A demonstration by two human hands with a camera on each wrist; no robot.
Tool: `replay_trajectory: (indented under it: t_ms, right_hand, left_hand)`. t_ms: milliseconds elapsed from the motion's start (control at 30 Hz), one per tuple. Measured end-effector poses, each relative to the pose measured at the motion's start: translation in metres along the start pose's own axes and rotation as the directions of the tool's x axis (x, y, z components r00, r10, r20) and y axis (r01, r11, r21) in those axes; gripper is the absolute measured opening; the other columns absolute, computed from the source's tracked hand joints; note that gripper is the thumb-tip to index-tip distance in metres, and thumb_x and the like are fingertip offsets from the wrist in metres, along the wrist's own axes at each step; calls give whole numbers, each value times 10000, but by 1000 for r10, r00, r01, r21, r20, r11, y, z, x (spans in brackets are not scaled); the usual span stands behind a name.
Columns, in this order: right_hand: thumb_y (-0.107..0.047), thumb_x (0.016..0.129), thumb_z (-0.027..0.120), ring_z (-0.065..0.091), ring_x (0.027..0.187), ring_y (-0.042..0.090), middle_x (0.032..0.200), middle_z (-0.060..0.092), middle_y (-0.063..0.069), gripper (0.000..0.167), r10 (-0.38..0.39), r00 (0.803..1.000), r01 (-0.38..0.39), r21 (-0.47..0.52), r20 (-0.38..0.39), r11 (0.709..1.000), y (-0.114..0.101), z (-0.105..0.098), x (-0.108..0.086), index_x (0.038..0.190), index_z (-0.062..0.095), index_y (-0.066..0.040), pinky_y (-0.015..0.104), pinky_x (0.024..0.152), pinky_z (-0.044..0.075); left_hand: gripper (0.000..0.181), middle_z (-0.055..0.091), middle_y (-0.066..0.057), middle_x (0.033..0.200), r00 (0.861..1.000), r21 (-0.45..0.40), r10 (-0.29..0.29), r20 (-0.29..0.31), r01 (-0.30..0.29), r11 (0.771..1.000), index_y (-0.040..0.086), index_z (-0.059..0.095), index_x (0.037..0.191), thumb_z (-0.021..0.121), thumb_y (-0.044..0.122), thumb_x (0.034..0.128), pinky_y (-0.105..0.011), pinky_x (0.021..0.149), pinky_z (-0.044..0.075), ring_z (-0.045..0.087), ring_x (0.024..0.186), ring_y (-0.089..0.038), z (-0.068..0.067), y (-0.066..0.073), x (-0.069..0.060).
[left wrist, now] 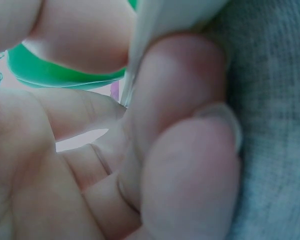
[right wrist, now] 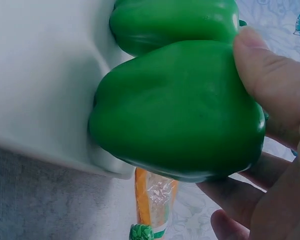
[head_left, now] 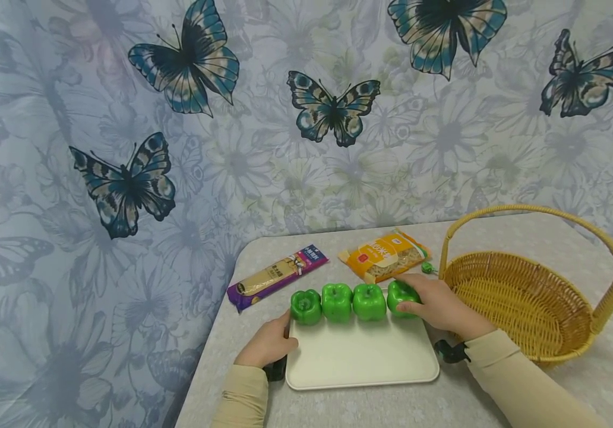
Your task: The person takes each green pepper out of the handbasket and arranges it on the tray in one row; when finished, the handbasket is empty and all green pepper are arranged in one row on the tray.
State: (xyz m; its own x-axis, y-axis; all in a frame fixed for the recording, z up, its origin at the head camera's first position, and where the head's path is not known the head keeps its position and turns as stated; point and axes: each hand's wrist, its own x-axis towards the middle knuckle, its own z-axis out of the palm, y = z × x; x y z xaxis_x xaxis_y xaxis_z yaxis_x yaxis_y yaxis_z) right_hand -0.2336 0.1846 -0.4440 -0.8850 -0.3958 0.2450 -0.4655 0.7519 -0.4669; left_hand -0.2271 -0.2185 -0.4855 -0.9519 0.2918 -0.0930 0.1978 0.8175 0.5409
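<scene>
A white tray (head_left: 360, 356) lies on the table with a row of green bell peppers along its far edge. My right hand (head_left: 442, 306) grips the rightmost green bell pepper (right wrist: 177, 110), thumb on one side and fingers on the other; its base touches the tray in the right wrist view. Beside it stands a second pepper (right wrist: 175, 22). At the tray's left side, my left hand (head_left: 268, 343) holds the rim between thumb and curled fingers, close to the leftmost pepper (head_left: 306, 307).
A wicker basket (head_left: 504, 303) with a tall handle stands right of the tray. Behind the peppers lie a purple noodle packet (head_left: 278, 276) and an orange packet (head_left: 386, 255). A small green object (head_left: 427, 268) sits near the basket. A butterfly-patterned cloth hangs behind the table.
</scene>
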Motion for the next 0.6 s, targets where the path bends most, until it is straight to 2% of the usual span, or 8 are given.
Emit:
replay_trajectory:
  t_ms: [367,600]
  right_hand:
    - [-354,935,738,542,1335,435,1492,550,181,723,-14,1000,14,-11,3,1000,0,3,1,1549,463,-87,623,1064,420]
    - [-399,968,689,504,1367,453,1533,505,187,720,-23,1000,23,20,-20,1000,0,3,1,1571,428,-104,635,1068,411]
  left_hand:
    - [864,680,-59,941,1000,-8,5,9,-5,1000,31,300,1619,643,191,842,-407,709,490,582,782,-189,-1,-4,1]
    - [878,628,0,781,1000,-47,-4,16,5,999,65,296,1628,662,279,859,-347,580,442,555,663,-161,-2,-4,-1]
